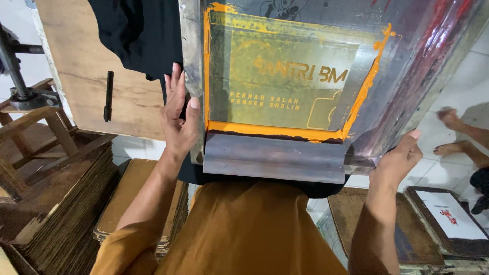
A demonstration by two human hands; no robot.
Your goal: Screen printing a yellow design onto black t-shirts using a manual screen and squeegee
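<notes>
printing screen [293,76] | centre, rectangular | metal frame, orange-edged yellowish mesh

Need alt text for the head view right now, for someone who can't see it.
Both hands grip a metal-framed printing screen smeared with orange ink: left hand on its left edge, right hand at its right corner. A squeegee lies along the near edge; black fabric on a wooden board lies beneath.
</notes>
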